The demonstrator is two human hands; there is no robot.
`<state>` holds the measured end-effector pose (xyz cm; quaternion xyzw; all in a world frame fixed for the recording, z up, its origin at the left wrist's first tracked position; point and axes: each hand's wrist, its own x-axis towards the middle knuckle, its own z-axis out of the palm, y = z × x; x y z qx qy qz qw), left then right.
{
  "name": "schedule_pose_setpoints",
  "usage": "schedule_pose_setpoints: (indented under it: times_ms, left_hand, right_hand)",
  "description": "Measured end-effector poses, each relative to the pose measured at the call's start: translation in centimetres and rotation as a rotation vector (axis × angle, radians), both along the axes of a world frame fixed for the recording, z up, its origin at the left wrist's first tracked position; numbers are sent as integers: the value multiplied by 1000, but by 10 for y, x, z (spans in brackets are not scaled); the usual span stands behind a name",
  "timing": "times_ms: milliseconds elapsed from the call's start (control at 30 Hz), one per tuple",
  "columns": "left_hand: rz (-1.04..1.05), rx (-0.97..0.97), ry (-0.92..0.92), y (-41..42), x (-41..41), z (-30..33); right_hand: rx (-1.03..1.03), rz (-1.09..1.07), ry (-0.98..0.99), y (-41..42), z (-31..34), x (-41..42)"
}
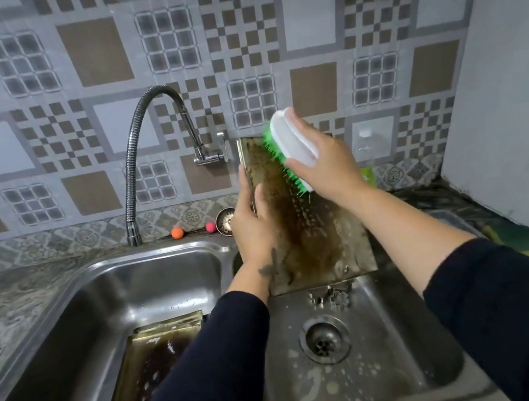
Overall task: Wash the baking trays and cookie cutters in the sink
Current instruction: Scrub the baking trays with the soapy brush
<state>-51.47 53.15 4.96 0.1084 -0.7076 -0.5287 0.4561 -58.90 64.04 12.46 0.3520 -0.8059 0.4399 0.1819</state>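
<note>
Scrubbing step: left hand [253,226] fingers grip the upright baking tray [309,228]; right hand [326,162] fingers clasp the brush [289,147] at its 1 o'clock corner, downward strokes judged next.

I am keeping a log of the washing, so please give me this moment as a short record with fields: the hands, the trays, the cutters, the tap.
left hand: left hand grips the left edge of the held tray, which stands upright over the right basin
right hand: right hand holds the scrub brush, green bristles on the tray's upper part
held tray: brown, stained, wet with suds
other trays: stacked trays lie in the left basin
cutters: cookie cutters in the right basin, behind the drain
tap: faucet, no water visible
</note>
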Motion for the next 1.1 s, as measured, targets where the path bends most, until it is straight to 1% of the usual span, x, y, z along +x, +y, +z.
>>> schedule_pose_setpoints:
  times_ms: [33, 100, 200, 267, 367, 433, 500, 567, 633, 733, 800, 933, 1033, 1100]
  left_hand:
    - [26, 7, -2, -4, 0, 2]
    - [72, 30, 1, -20, 2, 4]
    - [153, 19, -11, -44, 9, -3]
    - [165, 25, -8, -46, 14, -7]
    - [122, 19, -25, -28, 19, -8]
    - [48, 7, -34, -15, 20, -12]
    - [24, -32, -50, -2, 20, -17]
    - [91, -147, -109, 7, 19, -23]
    - [148, -356, -194, 12, 18, -28]
    - [208, -649, -250, 15, 18, -39]
    - [245, -778, -276, 16, 17, -51]
    - [279, -899, -392, 18, 19, -69]
    - [296, -964, -342, 16, 24, -71]
    - [241, -951, -303, 13, 31, -64]
  right_hand:
    - [27, 10, -10, -3, -3, 7]
    - [53, 48, -69, -2, -36, 31]
    - [13, 192, -189, 10, -114, 76]
    - [-24, 202, -175, 13, -133, 88]
    - [-36, 111, -165, -1, -94, 64]
    - [-54, 6, -202, -7, -53, 34]
    - [-82, -115, -212, -7, -23, 13]
    - [-65, -148, -247, -7, -11, 13]
    - [-27, -151, -322, -12, -11, 20]
    - [-5, -298, -384, -14, -18, 25]
    - [17, -383, -399, -10, -22, 27]
    - [47, -419, -453, -7, -32, 30]
    - [90, -441, -469, -9, -32, 32]
    - [82, -455, -449, -9, -30, 33]
